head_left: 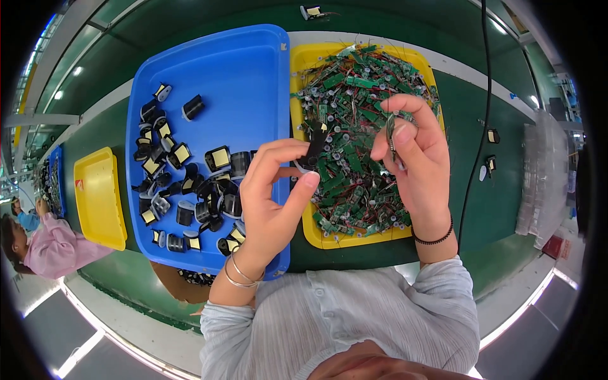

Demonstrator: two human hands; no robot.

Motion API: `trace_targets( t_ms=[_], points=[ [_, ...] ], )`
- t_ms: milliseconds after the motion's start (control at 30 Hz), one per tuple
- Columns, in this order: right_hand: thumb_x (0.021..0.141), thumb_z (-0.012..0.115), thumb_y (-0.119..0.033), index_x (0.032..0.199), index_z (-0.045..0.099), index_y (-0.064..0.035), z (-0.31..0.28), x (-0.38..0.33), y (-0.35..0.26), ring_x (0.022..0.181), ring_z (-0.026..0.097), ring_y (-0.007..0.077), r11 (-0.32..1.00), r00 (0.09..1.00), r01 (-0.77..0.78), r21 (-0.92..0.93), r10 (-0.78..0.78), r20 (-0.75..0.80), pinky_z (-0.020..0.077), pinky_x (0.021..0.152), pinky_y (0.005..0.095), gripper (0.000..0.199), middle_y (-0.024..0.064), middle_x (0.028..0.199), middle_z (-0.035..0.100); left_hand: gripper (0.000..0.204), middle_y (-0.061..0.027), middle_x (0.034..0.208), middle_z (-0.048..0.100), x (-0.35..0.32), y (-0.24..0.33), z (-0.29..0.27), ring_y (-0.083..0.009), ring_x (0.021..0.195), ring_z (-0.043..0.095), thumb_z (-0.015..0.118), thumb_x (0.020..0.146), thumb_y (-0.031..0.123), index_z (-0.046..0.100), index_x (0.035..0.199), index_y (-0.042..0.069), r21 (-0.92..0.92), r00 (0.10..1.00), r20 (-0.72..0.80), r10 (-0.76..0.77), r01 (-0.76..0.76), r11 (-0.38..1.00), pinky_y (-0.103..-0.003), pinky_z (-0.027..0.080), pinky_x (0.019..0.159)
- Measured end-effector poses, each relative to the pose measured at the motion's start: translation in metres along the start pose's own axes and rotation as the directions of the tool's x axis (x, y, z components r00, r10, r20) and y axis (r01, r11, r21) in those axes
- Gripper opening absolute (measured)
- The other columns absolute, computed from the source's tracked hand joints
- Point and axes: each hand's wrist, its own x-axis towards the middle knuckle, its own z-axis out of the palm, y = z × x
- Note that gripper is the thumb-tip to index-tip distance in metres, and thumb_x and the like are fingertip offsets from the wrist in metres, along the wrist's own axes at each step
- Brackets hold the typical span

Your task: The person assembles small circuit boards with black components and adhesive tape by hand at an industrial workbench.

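Between the thumb and fingers of my left hand (278, 183) is a small black plastic housing (315, 144), held upright over the left edge of the yellow tray (354, 239). My right hand (418, 149) pinches a small green circuit board (391, 136) edge-on, above that tray. A heap of green circuit boards (361, 82) with thin red and black wires and round whitish parts fills the tray. Left of it, a blue tray (221, 63) holds many black housings (218, 158), some with pale yellow pads. The two held parts are apart from each other.
Loose black pieces lie on the green table at the right, one with a pale pad (493, 135). A black cable (484, 95) runs down beside the yellow tray. Further left stand another yellow tray (101, 202) and a person in pink (63, 250). A cardboard box (168, 278) sits below the blue tray.
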Motion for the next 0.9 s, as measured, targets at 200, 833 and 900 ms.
trace_targets(
  t_ms=[200,833,900],
  points=[
    [0.078,0.057,0.0,0.093,0.044,0.0001,0.011,-0.004,0.002,0.071,0.061,0.0147,0.987,0.998,-0.061,0.149,0.061,0.007,0.0521,0.061,0.0244,0.02,0.0126,0.085,0.058,0.023,-0.0112,0.101,0.053,-0.004,0.0,0.001,-0.016,0.088,0.054,0.06,0.074,0.001,0.054,0.096,-0.001,-0.014,1.0,0.014,0.007,-0.006,1.0,-0.025,0.048,0.068],
    [0.073,0.063,0.001,0.081,0.059,0.0024,0.022,-0.015,0.011,0.056,0.057,0.0093,0.925,0.979,0.152,-0.348,-0.092,0.184,0.046,0.049,0.0189,0.01,0.0067,0.073,0.061,0.022,-0.0141,0.094,0.057,-0.005,0.009,0.0,-0.0188,0.078,0.057,0.064,0.07,0.003,0.056,0.09,-0.002,0.199,0.949,0.034,0.313,-0.313,0.929,-0.025,0.047,0.064],
    [0.072,0.064,0.001,0.08,0.06,0.0012,0.023,-0.017,0.015,0.056,0.058,0.0109,0.911,0.976,0.191,-0.367,-0.136,0.172,0.0457,0.049,0.0197,0.009,0.0073,0.073,0.061,0.023,-0.0144,0.094,0.057,-0.006,0.009,0.002,-0.0186,0.078,0.056,0.065,0.07,0.002,0.056,0.09,-0.003,0.174,0.965,0.001,0.261,-0.257,0.951,-0.025,0.047,0.064]
  ],
)
